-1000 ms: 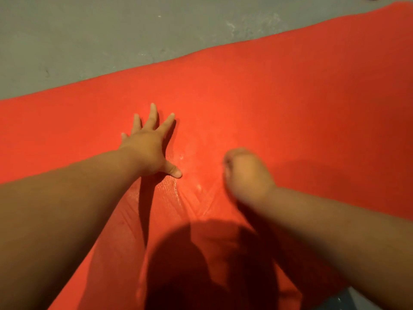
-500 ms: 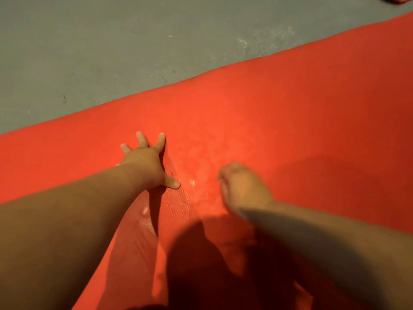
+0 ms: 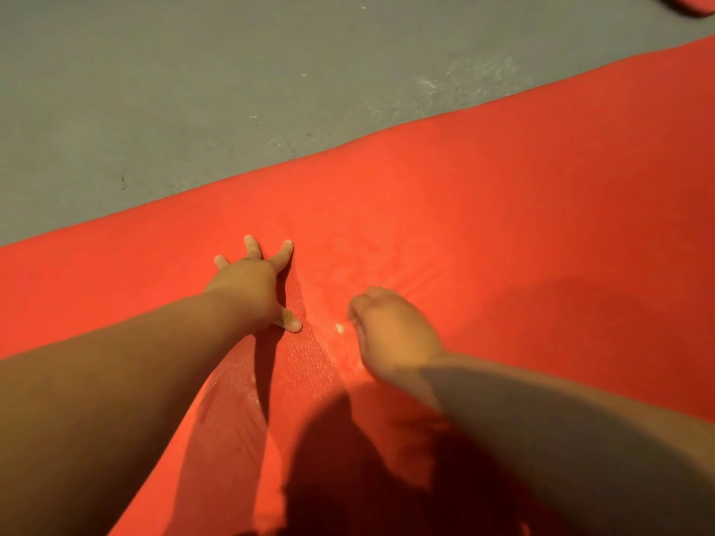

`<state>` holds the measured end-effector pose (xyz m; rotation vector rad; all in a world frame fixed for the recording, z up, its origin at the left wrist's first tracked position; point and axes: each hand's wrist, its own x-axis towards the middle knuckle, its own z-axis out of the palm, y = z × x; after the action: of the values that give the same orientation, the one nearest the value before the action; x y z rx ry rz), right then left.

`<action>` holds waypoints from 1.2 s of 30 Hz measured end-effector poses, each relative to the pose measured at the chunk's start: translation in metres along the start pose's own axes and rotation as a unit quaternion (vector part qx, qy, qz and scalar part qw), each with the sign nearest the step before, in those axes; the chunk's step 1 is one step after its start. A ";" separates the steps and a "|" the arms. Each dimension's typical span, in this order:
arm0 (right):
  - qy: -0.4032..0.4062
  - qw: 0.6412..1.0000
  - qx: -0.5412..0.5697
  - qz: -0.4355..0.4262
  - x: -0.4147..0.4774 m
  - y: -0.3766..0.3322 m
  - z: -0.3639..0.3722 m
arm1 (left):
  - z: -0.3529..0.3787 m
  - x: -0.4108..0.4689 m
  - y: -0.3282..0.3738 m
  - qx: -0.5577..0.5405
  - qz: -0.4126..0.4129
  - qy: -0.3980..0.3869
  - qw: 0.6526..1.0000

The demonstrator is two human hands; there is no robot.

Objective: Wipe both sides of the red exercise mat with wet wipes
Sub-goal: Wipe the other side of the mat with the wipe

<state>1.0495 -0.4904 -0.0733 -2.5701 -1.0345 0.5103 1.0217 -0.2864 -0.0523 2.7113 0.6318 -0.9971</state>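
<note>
The red exercise mat lies flat on the floor and fills most of the head view. My left hand presses flat on it, fingers spread and thumb out to the right. Just to the right, my right hand is curled knuckles-up and pressed on the mat. The wet wipe under its fingers is hidden by the hand. A shiny wet streak runs on the mat between the two hands, and creases fan out from the right hand.
Grey concrete floor lies beyond the mat's far edge. The corner of another red object shows at the top right. My shadow darkens the near part of the mat.
The view has shifted, so more floor shows above the mat. My left hand stays planted with fingers spread. My right hand has moved slightly back and forth beside it.
</note>
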 end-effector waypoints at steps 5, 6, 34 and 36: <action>0.015 0.998 -0.023 -0.048 0.024 0.035 -0.018 | 0.000 0.003 -0.001 0.017 0.010 -0.004 1.000; 0.060 0.998 -0.020 0.029 0.035 0.060 -0.033 | -0.004 0.003 -0.002 0.022 0.016 -0.001 1.000; -0.001 0.999 -0.031 -0.026 0.077 0.000 -0.016 | -0.030 0.041 -0.053 0.005 -0.005 0.013 1.000; 0.105 0.985 -0.036 0.134 0.102 0.059 -0.055 | -0.029 0.042 -0.053 0.012 -0.001 0.018 1.000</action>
<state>1.1774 -0.4670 -0.0703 -2.7723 -0.6511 0.2590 1.0436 -0.2158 -0.0591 2.7557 0.6327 -0.9659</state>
